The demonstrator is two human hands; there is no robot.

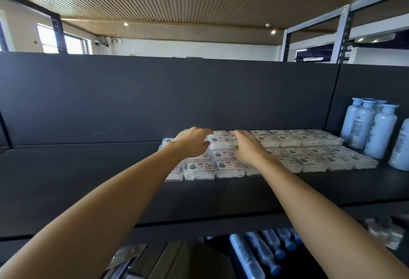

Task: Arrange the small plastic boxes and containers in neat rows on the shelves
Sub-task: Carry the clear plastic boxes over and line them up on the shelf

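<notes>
Left hand (192,143) and right hand (247,147), fingers curled down, rest on the plastic boxes (223,166); whether either grips one cannot be told. Boxes lie in rows toward the shelf's (88,168) back right. Pale bottles (376,132) stand just beside them at the right edge.

Single head-worn wide-angle view, facing forward and slightly down onto a dark shelf (88,168) at arm's reach. Ceiling (177,2) above, lower shelf along bottom edge.

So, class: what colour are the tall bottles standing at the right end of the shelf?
Pale blue bottles, seen clearly in the head view.
</notes>
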